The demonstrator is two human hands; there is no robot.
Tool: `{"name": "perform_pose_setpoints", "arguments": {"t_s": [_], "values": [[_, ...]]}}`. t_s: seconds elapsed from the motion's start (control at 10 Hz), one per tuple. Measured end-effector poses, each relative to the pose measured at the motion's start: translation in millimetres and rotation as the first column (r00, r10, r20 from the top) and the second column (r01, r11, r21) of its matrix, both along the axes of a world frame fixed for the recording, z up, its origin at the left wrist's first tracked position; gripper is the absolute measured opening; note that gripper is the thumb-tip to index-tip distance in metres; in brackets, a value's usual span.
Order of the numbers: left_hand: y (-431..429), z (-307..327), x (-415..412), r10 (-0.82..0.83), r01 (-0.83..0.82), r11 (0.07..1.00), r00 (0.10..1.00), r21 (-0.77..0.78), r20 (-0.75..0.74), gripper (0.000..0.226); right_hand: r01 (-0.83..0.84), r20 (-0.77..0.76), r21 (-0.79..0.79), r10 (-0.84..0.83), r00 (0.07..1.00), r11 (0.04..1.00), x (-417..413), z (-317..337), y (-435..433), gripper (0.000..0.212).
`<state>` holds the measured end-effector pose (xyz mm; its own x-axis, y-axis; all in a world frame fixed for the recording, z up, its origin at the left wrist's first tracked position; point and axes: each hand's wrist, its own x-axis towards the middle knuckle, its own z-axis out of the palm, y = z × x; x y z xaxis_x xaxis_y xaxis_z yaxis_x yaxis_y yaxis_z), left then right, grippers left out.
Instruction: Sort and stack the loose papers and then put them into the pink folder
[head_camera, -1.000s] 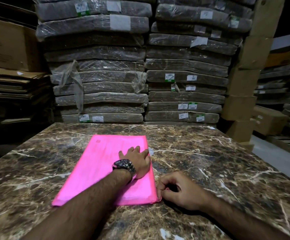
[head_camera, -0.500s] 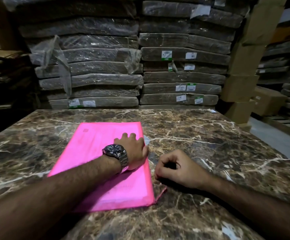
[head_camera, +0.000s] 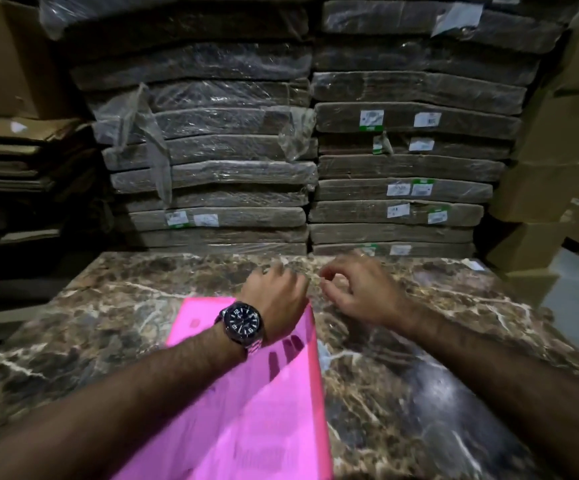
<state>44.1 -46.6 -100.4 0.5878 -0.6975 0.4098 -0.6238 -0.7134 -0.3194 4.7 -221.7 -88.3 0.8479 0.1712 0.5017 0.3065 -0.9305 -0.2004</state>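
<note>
At 10 o'clock, plain brown cardboard boxes (head_camera: 4,57) sit above a pile of flattened cardboard sheets (head_camera: 11,157). At 12 o'clock, beyond the table, two tall stacks of flat brown bundles (head_camera: 212,174) are wrapped in shiny, crinkled clear plastic, and some carry small white and green labels. What is inside them cannot be told.

In front lies a polished marble table (head_camera: 108,323), dark brown with pale veins. A pink folder (head_camera: 264,410), smooth, flat and rectangular, lies closed on it from the centre towards 6 o'clock. Faint dark marks show through its cover, but its contents cannot be made out.

The left hand (head_camera: 274,299) is over the folder's far right corner, at about 12 o'clock from the folder. It is seen from the back with its fingers curled away, so whether it grips anything cannot be told. A round, dark-faced metal wristwatch (head_camera: 243,322) is on that wrist.

Just to the right, the right hand (head_camera: 357,292) is blurred above bare marble. Its fingers are loosely curled and the thumb is near the forefinger, with nothing seen between them.

At 2 o'clock stand more stacked cardboard cartons (head_camera: 540,168).
</note>
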Motion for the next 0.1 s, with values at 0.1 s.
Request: {"name": "perform_pose_setpoints", "arguments": {"t_s": [0.1], "values": [[8.6,42.5,9.8,0.041,-0.041,0.998,0.999,-0.052,0.015,0.035,0.070,0.061,-0.052,-0.067,0.996,0.996,12.5,46.3,2.5,0.035]]}}
